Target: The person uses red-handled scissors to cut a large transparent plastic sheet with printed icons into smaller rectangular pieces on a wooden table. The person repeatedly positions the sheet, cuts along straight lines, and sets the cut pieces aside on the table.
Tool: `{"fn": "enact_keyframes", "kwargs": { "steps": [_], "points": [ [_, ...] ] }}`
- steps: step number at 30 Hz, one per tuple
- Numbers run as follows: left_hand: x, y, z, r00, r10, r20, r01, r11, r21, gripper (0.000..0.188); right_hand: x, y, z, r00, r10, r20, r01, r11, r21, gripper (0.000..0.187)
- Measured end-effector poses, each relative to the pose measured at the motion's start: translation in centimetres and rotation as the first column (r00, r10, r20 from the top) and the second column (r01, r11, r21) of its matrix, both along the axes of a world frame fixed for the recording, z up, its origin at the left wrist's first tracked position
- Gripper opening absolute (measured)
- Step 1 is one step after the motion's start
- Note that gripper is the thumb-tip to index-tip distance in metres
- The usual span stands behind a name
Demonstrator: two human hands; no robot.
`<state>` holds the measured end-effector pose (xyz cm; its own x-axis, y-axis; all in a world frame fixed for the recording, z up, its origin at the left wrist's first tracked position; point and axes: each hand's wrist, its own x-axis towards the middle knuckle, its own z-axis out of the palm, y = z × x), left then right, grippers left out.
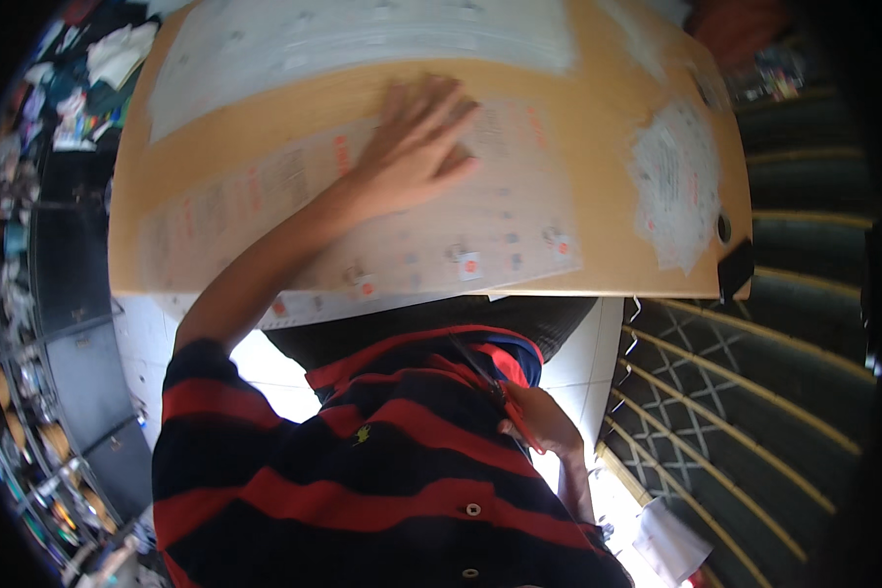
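My left hand (416,147) lies on a translucent printed plastic sheet (431,220), fingers stretched out and slightly smeared by motion. The sheet is spread across the near part of a wooden table (612,147), and its front edge reaches over the table's near edge. Close to my body, below the tabletop, my right hand (549,421) is closed around scissors (521,416) with red handles. Their dark blades point up and to the left, against my striped shirt.
Another pale sheet (363,39) covers the far side of the table. A stack of cut translucent pieces (674,186) lies at the right end. Dark cabinets (73,265) and cluttered shelves line the left; a yellow-barred metal rack (755,392) stands on the right.
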<state>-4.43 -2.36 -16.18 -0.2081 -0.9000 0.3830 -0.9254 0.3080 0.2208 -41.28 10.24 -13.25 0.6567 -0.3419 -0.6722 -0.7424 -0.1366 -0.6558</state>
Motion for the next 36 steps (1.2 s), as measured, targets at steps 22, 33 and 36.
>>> {"fn": "enact_keyframes", "kwargs": {
  "steps": [22,33,36],
  "points": [
    [15.6,20.4,1.2,0.489,0.872,0.012,-0.872,0.488,0.04,0.066,6.0,-2.5,1.5,0.989,-0.088,0.116,0.073,0.989,0.127,0.046],
    [5.8,26.8,1.2,0.418,0.89,-0.183,-0.894,0.439,0.09,0.046,5.2,-0.9,0.2,0.836,-0.401,0.374,0.407,0.911,0.067,0.03],
    [4.6,28.8,-0.4,0.096,0.795,-0.599,-0.869,0.36,0.338,0.052,5.1,0.2,-0.6,0.586,-0.522,0.62,0.638,0.769,0.044,0.022]
  ]
}}
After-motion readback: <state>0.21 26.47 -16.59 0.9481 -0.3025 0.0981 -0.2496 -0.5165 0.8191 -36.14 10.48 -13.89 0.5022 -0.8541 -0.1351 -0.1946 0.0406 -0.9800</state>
